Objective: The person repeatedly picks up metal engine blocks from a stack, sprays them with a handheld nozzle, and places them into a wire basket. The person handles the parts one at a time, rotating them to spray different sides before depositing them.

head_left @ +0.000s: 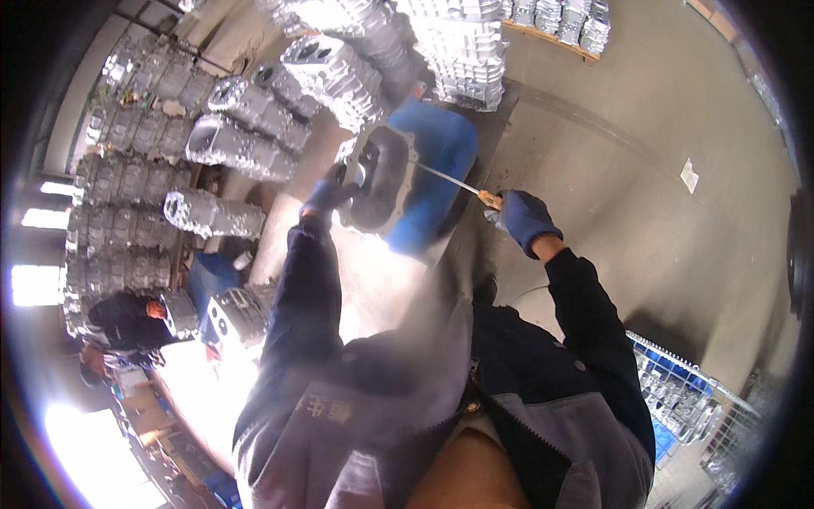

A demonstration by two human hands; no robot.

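A hollow grey metal housing casting (395,174) stands with its open, flanged side toward me on a blue pad (445,140). My left hand (326,197), in a dark blue glove, grips the casting's left rim; its fingertips are partly hidden. My right hand (527,219), gloved alike, is closed round the orange-yellow handle of a screwdriver-like tool (458,182) with a long thin metal shaft. The shaft slants up to the left, and its tip is at the casting's right flange. Whether the tip touches the metal I cannot tell.
Stacked castings (462,59) rise behind the work spot, and more housings (212,212) stand in rows to the left. At the lower left another person (127,322) is beside a casting. A wire cage (687,390) with metal parts stands at the lower right. Paper (689,176) lies on the floor.
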